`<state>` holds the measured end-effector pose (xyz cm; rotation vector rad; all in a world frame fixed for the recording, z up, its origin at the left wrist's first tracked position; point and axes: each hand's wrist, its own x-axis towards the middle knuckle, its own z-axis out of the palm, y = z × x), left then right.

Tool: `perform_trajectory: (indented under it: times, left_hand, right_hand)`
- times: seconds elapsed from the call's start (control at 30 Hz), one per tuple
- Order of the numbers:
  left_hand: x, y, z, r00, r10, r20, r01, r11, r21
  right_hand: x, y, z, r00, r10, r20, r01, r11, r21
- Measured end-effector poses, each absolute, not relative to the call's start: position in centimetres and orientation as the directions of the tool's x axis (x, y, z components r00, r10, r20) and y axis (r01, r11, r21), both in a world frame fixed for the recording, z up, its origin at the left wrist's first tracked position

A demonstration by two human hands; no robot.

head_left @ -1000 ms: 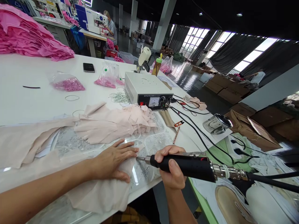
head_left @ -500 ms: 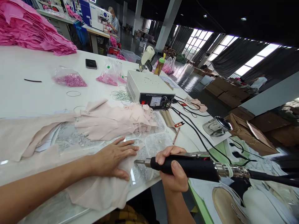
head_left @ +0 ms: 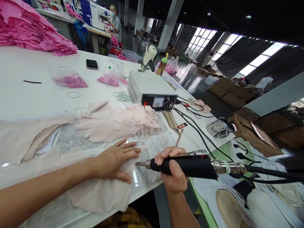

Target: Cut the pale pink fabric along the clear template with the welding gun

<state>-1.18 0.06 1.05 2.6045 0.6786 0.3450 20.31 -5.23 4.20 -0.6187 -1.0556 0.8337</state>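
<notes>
My left hand [head_left: 118, 160] lies flat with fingers stretched out, pressing on a pale pink fabric piece [head_left: 102, 193] spread over a clear-covered work surface. My right hand [head_left: 173, 169] is wrapped round a black handheld ultrasonic welding tool [head_left: 190, 166]. Its metal tip points left and sits at the fabric's right edge, close to my left thumb; whether it touches is hard to tell. A cable runs from the tool's back end off to the right. Beyond my left hand rests a fanned stack of pale pink fabric pieces [head_left: 116, 122].
Behind the stack stands a white control box [head_left: 152, 87] with a dial and black cables. A glass jar [head_left: 220, 128] with a metal lid, small snips [head_left: 182, 125], bags of pink bits [head_left: 70, 79], a phone [head_left: 91, 64] and a pink fabric pile [head_left: 30, 31] surround it. A person [head_left: 116, 23] sits farther back.
My right hand has shifted the welding tool slightly left and its back end a little upward. My left hand stays in place on the fabric.
</notes>
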Motion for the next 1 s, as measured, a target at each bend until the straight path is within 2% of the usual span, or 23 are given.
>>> perform_trajectory:
  times: [0.23, 0.43, 1.0]
  left_hand:
    - [-0.9, -0.1, 1.7, 0.848, 0.523, 0.085, 0.435, -0.779, 0.451]
    - [-0.7, -0.4, 2.3, 0.837, 0.545, 0.045, 0.472, -0.761, 0.446]
    - [0.0, -0.9, 3.2, 0.803, 0.591, -0.07, 0.557, -0.706, 0.437]
  right_hand:
    - [20.5, -6.1, 4.7, 0.271, 0.841, 0.469, -0.354, 0.54, -0.763]
    - [20.9, -7.8, 5.1, 0.217, 0.868, 0.447, -0.401, 0.497, -0.77]
    - [20.6, -8.1, 4.7, 0.158, 0.886, 0.435, -0.395, 0.461, -0.795]
